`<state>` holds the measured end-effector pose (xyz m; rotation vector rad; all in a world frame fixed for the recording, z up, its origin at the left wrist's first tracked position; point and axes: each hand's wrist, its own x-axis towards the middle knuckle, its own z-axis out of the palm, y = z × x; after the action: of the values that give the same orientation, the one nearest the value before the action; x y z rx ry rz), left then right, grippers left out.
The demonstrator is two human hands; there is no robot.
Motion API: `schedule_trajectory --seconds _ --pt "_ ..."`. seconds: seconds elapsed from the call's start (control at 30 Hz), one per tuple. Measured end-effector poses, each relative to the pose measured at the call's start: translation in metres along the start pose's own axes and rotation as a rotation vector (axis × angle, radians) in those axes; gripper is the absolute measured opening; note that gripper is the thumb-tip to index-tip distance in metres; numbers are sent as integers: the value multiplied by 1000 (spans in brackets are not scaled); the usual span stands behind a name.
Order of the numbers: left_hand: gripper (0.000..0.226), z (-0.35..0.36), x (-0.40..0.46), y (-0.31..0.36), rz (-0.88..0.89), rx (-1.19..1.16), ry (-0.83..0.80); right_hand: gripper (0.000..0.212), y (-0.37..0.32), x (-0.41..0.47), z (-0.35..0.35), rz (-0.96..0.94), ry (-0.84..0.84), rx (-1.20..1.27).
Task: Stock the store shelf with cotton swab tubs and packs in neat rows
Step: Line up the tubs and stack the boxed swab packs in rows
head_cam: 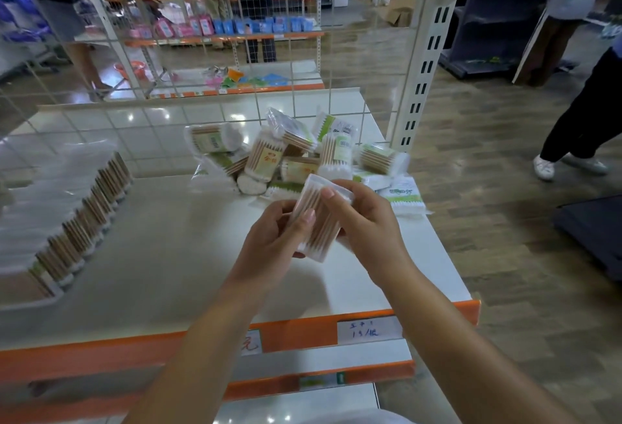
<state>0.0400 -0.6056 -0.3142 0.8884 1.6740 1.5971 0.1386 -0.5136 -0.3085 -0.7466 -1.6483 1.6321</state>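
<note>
Over shelf point(175, 255) | both hands point(323, 221) clamp swab pack point(314, 221) | tag point(368, 331) handwritten, unreadable

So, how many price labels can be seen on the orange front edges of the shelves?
3. One handwritten label is on the upper orange edge, right of the arms; another is partly hidden behind the left forearm; a green one is on the lower edge.

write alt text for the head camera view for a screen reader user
Both hands, left hand and right hand, hold one clear pack of cotton swabs above a white store shelf. Behind it lies a loose pile of swab packs; a neat row of packs lines the shelf's left side.
</note>
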Motion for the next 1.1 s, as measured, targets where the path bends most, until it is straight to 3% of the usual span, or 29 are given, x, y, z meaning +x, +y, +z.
schedule_trajectory --seconds 0.17,0.27,0.37,0.5,0.67,0.8,0.93,1.1 --pt "26 -1 -1 1 -14 -223 -33 34 -7 -1 -9 -19 -3 10" --pt "18 2 -4 4 38 -328 -14 40 -12 -1 -11 -71 80 -12" --pt "18 6 -5 7 135 -372 6 24 -15 1 -16 -121 138 42" --pt "31 13 -5 10 271 -212 131 13 -19 -1 -20 -134 106 58" --pt "37 24 -4 12 266 23 281 27 -19 -7 -18 -84 15 47" --pt "31 28 -7 12 324 113 270 45 -19 -5 -20 -76 -29 -5" --pt "30 28 -11 16 415 178 220 82 -19 -4 -21 -13 -32 -12" --pt "31 22 -11 12 412 172 191 67 -13 -1 -17 -23 -46 1"
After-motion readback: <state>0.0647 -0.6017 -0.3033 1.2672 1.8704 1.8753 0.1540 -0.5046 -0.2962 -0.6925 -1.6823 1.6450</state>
